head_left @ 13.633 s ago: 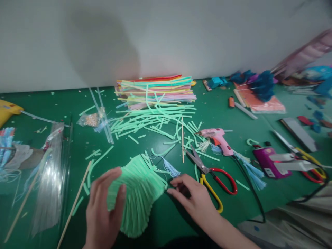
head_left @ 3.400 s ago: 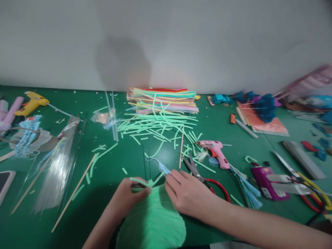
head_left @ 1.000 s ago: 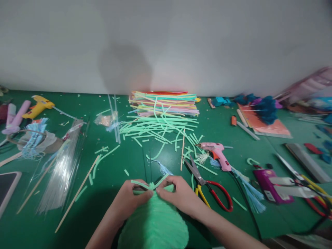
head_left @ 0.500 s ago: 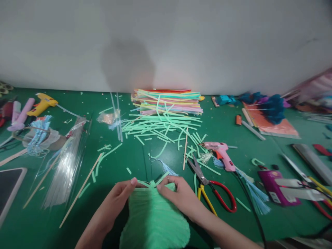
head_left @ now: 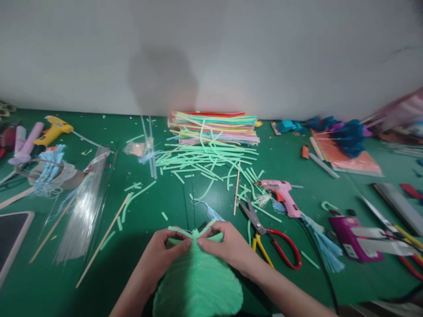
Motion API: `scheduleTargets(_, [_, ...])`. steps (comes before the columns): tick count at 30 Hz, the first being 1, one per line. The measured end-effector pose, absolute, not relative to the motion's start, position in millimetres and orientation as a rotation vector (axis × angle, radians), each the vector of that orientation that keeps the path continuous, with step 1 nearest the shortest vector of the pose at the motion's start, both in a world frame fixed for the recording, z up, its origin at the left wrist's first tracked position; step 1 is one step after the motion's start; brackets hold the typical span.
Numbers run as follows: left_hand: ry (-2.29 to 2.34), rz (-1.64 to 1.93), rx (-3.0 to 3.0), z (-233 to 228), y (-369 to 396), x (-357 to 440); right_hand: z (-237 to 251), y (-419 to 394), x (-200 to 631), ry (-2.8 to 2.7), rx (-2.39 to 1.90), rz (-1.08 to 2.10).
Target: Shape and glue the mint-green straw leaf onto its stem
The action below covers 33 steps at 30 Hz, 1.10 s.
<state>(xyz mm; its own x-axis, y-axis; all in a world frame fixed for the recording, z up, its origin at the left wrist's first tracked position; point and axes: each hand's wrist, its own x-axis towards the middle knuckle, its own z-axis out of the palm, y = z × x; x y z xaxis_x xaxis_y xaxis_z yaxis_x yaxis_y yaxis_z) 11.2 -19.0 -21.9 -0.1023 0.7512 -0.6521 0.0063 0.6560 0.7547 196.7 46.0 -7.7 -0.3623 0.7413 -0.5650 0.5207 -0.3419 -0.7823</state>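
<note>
Both forearms reach in from the near edge of the green desk [head_left: 148, 211], meeting at the narrow top of a mint-green ribbed paper fan [head_left: 198, 281]. The left hand [head_left: 163, 253] and right hand [head_left: 224, 246] each pinch that top, thumbs and forefingers closed on it. The fan's wide end spreads toward the viewer, below both hands. Just right of the fan lie red-and-yellow scissors [head_left: 274, 248]. No writing is legible.

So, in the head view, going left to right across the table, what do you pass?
Yellow glue gun → bundle of clear sticks → left hand → green fringed piece → right hand → scissors → pink glue gun → purple box.
</note>
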Motion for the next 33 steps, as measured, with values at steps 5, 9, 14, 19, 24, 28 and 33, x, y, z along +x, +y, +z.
scheduleTargets(5, [1.616, 0.688, 0.718, -20, -16, 11, -15, 47, 193, -1.67, -1.502, 1.842])
scheduleTargets(9, [1.591, 0.682, 0.751, -19, -14, 10, -18, 51, 191, -1.71, -1.429, 1.858])
scheduleTargets(14, [1.542, 0.685, 0.781, -21, -13, 9, -19, 54, 190, -1.729, -1.421, 1.845])
scheduleTargets(19, [1.523, 0.675, 0.783, -23, -14, 8, -21, 55, 185, -1.74, -1.408, 1.845])
scheduleTargets(24, [1.491, 0.671, 0.798, -23, -11, 7, -23, 51, 180, -1.685, -1.471, 1.783])
scheduleTargets(28, [1.455, 0.688, 0.82, -21, -7, 5, -22, 51, 181, -1.703, -1.441, 1.796])
scheduleTargets(33, [1.449, 0.706, 0.828, -20, -4, 4, -21, 55, 182, -1.706, -1.37, 1.851])
